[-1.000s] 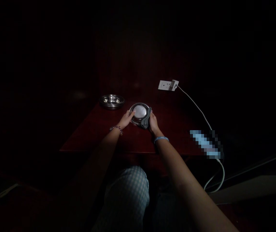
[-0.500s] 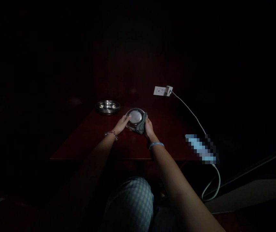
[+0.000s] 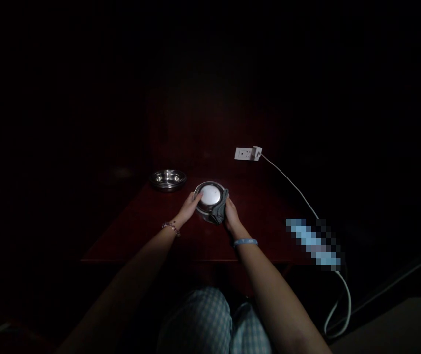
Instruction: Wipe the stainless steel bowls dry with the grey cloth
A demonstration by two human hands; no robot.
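A shiny steel bowl (image 3: pixel 210 194) is held up over the dark red table, its flat round base facing me. My left hand (image 3: pixel 188 206) grips its left rim, the thumb lying across the outside. On the right side, my right hand (image 3: pixel 231 211) is closed on a dark grey cloth (image 3: pixel 219 212) pressed over the bowl's rim. The cloth hangs down along the bowl's lower right edge. Fingers behind the bowl and cloth are hidden. Farther back on the left, a small stack of steel bowls (image 3: pixel 168 188) stands upright on the table.
The red table (image 3: pixel 129 241) has its front edge close to my knees (image 3: pixel 203 314). On the wall, a white socket plate (image 3: pixel 242 154) holds a charger, and its white cable (image 3: pixel 291 184) runs down to a blurred-out blue object (image 3: pixel 313 245) at the table's right. The surroundings are very dark.
The whole scene sits lower in view, as the head has tilted up slightly. Both hands still hold the bowl and cloth, and the bowl's base now catches brighter light.
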